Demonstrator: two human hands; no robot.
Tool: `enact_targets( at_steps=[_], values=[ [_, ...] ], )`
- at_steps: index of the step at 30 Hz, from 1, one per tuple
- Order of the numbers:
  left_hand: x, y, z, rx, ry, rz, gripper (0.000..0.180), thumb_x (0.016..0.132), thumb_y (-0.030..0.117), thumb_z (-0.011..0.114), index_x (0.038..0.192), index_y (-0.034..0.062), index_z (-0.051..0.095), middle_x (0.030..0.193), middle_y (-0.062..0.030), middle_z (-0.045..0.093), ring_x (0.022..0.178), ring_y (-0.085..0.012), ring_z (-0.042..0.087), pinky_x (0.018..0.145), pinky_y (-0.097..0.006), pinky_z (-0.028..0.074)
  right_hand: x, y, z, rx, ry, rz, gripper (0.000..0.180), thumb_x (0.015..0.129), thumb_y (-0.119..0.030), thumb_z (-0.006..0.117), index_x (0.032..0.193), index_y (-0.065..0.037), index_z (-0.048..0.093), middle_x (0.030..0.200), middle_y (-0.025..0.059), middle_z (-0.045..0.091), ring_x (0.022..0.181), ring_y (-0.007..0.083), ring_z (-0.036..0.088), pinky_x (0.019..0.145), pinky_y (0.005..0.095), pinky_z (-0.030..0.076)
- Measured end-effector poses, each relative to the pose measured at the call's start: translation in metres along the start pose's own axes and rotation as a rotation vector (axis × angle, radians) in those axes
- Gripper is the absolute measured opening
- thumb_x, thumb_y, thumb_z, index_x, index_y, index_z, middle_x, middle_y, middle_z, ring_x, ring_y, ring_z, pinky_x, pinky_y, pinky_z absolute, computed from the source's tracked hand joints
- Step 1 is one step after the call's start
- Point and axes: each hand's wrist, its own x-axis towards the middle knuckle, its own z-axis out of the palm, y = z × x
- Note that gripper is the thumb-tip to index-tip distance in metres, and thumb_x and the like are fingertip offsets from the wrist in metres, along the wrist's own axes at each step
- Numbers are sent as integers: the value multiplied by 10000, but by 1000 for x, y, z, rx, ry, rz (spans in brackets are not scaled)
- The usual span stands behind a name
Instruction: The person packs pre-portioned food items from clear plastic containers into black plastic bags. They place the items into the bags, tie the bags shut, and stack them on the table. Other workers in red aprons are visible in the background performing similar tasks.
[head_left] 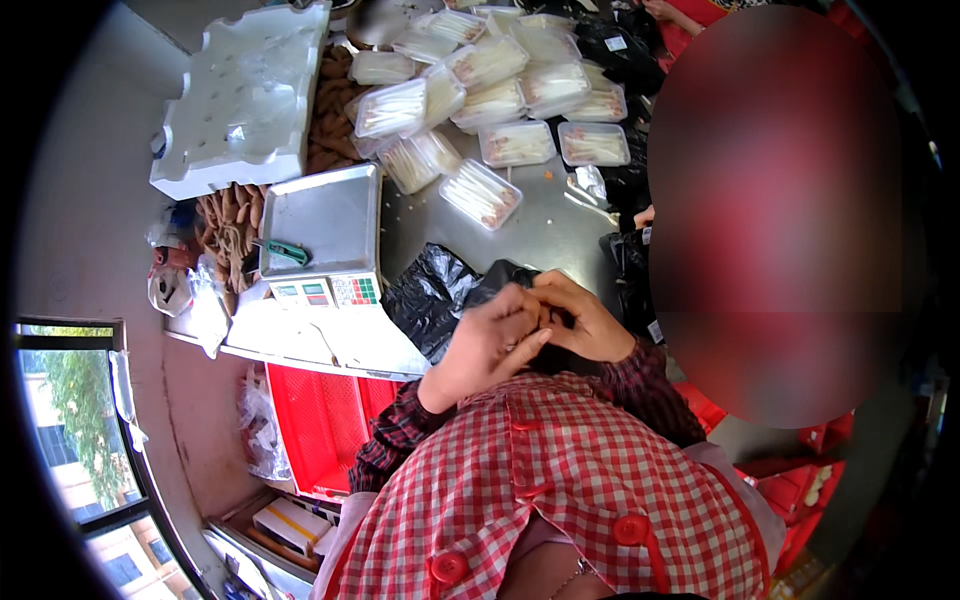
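Observation:
My left hand (pixel 492 338) and my right hand (pixel 586 314) meet at the table's near edge, in front of my checked apron. Their fingers are closed and pressed together over a black plastic bag (pixel 508 274), which shows behind and below them. Most of the part they pinch is hidden by the fingers, and the left fingers are slightly blurred. Just left of the hands, another crumpled stretch of black plastic (pixel 432 298) lies on the table; I cannot tell whether it belongs to the same bag.
Clear boxes of white sticks (pixel 482 194) pile up on the metal table (pixel 412 222). At left stand a scale (pixel 322 215) bearing a green-handled tool (pixel 288 251), brown roots (pixel 232 228) and a white foam box (pixel 240 180). A red crate (pixel 325 415) sits below. A blurred person (pixel 770 220) is at right.

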Motion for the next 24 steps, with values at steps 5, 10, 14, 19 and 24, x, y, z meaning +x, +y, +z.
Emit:
enact_targets(
  at_steps=[5, 10, 14, 19, 24],
  values=[
    [-6, -9, -7, -113, -5, -71, 152, 836, 100, 634, 822, -35, 567, 895, -96, 509, 824, -208, 508, 721, -286, 415, -4, 6, 12, -34, -216, 79, 119, 817, -91, 641, 881, -18, 572, 798, 80, 522, 678, 210, 529, 605, 300, 420],
    [-12, -36, -13, 22, 295, -232, 173, 843, 102, 622, 977, 11, 560, 974, -94, 515, 833, -197, 548, 683, -268, 444, 6, 53, -3, -162, 231, 154, 133, 801, -97, 641, 792, 15, 570, 690, 90, 520, 615, 152, 497, 579, 278, 402],
    [-46, -81, -24, 80, 342, -428, 173, 873, 119, 602, 1007, 20, 556, 974, -77, 516, 843, -145, 576, 700, -260, 462, 20, 90, -41, -243, 474, 180, 170, 822, -111, 629, 764, 38, 570, 667, 63, 520, 604, 98, 471, 555, 247, 383],
    [-86, -133, -9, 171, 327, -538, 219, 854, 147, 629, 1017, 18, 560, 956, -97, 542, 840, -172, 593, 708, -277, 473, 15, 195, -86, -586, 744, 247, 155, 831, -153, 621, 818, 1, 621, 768, 124, 584, 685, 276, 598, 627, 337, 472],
    [-153, -199, 1, 432, 380, -706, 351, 771, 198, 691, 1022, -1, 547, 982, -177, 545, 911, -318, 556, 790, -385, 457, 17, 132, -39, -540, 765, 157, 363, 789, -29, 621, 1133, -38, 504, 1155, 145, 463, 846, 222, 555, 736, 301, 480]
  ],
)
